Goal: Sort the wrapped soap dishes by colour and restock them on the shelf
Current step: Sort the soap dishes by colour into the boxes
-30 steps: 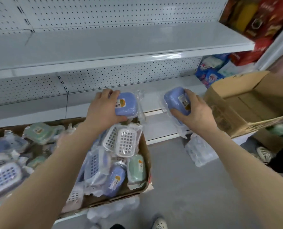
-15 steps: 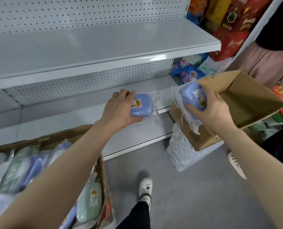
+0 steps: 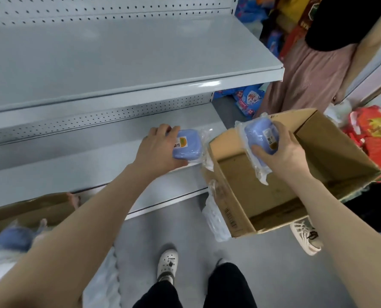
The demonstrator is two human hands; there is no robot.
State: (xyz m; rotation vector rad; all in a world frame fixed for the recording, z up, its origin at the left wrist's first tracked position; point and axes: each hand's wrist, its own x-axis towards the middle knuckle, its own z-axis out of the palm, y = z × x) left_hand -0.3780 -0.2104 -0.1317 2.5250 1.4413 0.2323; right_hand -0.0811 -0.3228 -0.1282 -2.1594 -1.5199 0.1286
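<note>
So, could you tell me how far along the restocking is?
Done: nothing visibly; no dish sits on the upper shelf or lower shelf yet. In hand: the left hand grips one blue soap dish at the lower shelf; the right hand grips a second blue dish over the open cardboard box. Left: the blurred wrapped dishes in the other box, lower left.
</note>
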